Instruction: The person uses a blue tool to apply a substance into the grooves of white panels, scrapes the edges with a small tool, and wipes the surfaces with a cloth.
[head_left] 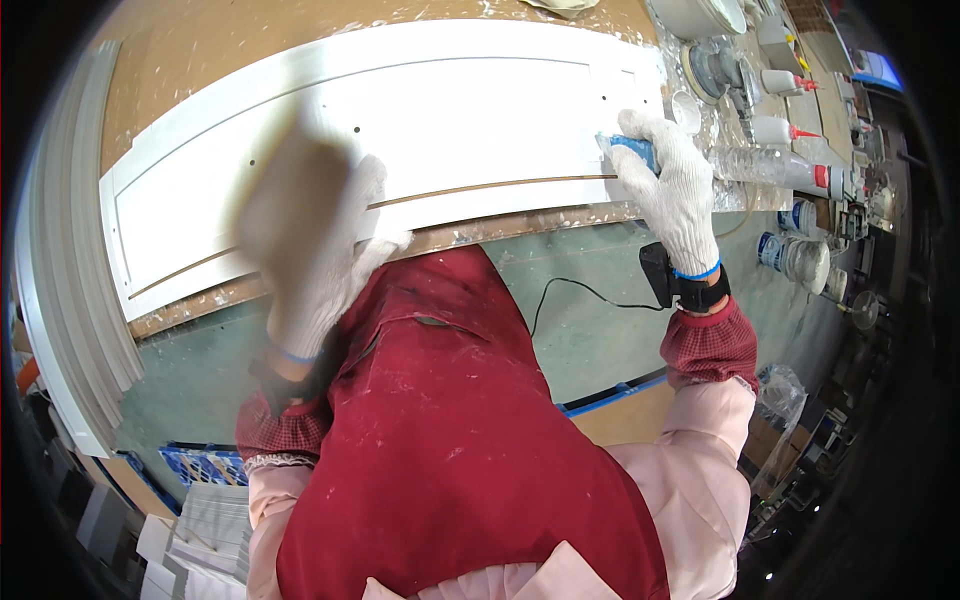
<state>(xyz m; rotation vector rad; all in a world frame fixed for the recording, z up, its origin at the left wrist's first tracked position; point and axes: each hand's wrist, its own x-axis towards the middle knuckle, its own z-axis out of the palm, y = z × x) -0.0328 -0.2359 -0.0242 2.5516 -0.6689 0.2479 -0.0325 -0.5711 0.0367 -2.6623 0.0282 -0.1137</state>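
A long white panel (450,120) with grooved borders and several small dark holes lies on the workbench before me. My right hand (670,180), in a white knitted glove, is closed around a small blue object (635,150) over the panel's right end. The object has a pale tip, and its kind is unclear. My left hand (345,260), also gloved, is at the panel's near edge, with its thumb and a finger stretched apart. A blurred brown shape (295,205) hides part of that hand; what it is I cannot make out.
At the right, a sander (712,70), glue bottles with red tips (785,130) and a clear plastic bottle (750,165) stand on the bench. Long white mouldings (70,230) are stacked at left. A black cable (590,290) hangs below the bench edge; buckets (800,260) stand beyond.
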